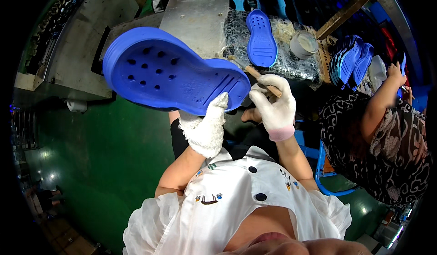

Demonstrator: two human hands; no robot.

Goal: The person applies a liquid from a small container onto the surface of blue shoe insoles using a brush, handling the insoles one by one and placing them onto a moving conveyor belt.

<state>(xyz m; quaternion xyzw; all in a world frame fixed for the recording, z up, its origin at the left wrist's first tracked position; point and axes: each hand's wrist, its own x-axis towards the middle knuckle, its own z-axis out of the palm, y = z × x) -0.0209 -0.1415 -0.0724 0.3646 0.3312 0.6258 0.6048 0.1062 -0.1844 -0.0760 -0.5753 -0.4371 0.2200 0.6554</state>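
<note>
The left hand [207, 130], in a white glove, pinches the heel end of a blue shoe sole [170, 70], holding it up near the chest with its holed face showing. It looks light, rubbery and bendy, best held by the rim. The right hand's [274, 105] grip is closed around a wooden-handled brush [261, 77] touching the heel edge. Another blue sole [261, 37] lies on the far desk [195, 14].

Blue shoe sole [173, 73], perforated, held up tilted, inner face showing; thin wooden-handled brush [261, 77], slanted at its heel end

Shoe workshop: stacked blue soles [349, 59], glue pot [303, 44], metal workbench [195, 18].
</note>
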